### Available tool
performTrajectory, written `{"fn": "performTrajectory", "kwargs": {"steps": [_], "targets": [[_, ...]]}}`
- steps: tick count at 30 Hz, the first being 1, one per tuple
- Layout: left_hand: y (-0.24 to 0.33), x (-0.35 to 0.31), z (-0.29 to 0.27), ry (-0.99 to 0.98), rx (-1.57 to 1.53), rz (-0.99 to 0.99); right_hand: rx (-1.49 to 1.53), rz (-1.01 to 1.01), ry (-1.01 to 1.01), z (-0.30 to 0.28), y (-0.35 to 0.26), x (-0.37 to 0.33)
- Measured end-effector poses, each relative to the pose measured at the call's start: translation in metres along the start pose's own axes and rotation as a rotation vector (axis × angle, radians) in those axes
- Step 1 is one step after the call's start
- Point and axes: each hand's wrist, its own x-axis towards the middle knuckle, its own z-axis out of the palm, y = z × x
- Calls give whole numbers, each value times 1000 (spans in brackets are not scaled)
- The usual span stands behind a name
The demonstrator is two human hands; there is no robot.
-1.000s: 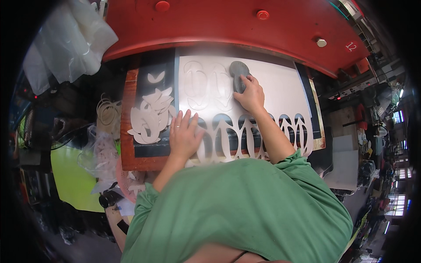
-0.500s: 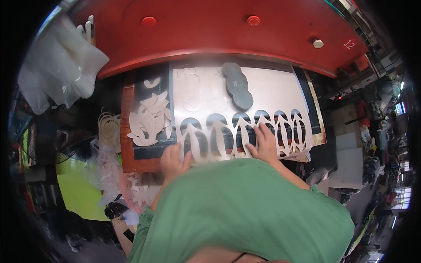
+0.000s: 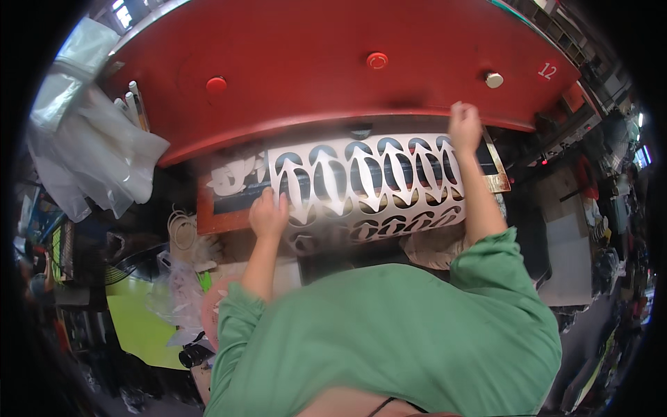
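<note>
A white sheet (image 3: pixel 340 218) with rows of rounded cut-outs lies on the dark work board and droops over its near edge. At the sheet's left edge, my left hand (image 3: pixel 268 217) is closed, thumb and fingers about that edge. Raised near the sheet's far right corner, my right hand (image 3: pixel 465 128) has its fingers curled together in front of the red machine; nothing shows in it. The end of a dark grey block (image 3: pixel 360 131) peeks out under the machine's edge. White cut pieces (image 3: pixel 235 174) lie heaped on the board's left.
The red machine head (image 3: pixel 299 76) overhangs the far side, with a red button (image 3: pixel 217 85), another red button (image 3: pixel 376 60) and a silver knob (image 3: pixel 494 80). Clear plastic bags (image 3: pixel 104 146) hang at left. A pink basket (image 3: pixel 210 309) stands below the board's left side.
The sheet has come toward me, with more cut-outs now hanging over the near edge. My right hand has left the sheet and risen far right. The grey block is mostly hidden under the machine.
</note>
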Motion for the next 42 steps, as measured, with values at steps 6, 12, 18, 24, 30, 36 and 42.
{"fn": "performTrajectory", "kwargs": {"steps": [6, 12, 18, 24, 30, 36, 42], "targets": [[-5, 38, 24, 9, -41, 29, -252, 68, 4, -7, 43, 146], [-7, 48, 30, -15, -40, 36, 11, -40, -275, -10, 37, 55], [-9, 41, 28, -24, -45, 53, -342, -333, -583, 25, 20, -141], [-6, 39, 24, -3, -80, 76, -240, -417, -234, 30, 21, -163], [0, 44, 20, -69, -86, -9, -232, -376, -341, 23, 15, -156], [0, 13, 3, -78, -128, -15, -291, -265, -627, -26, -11, -150], [0, -40, -44, -177, -242, -67, -307, -173, -665, -24, -55, -115]]}}
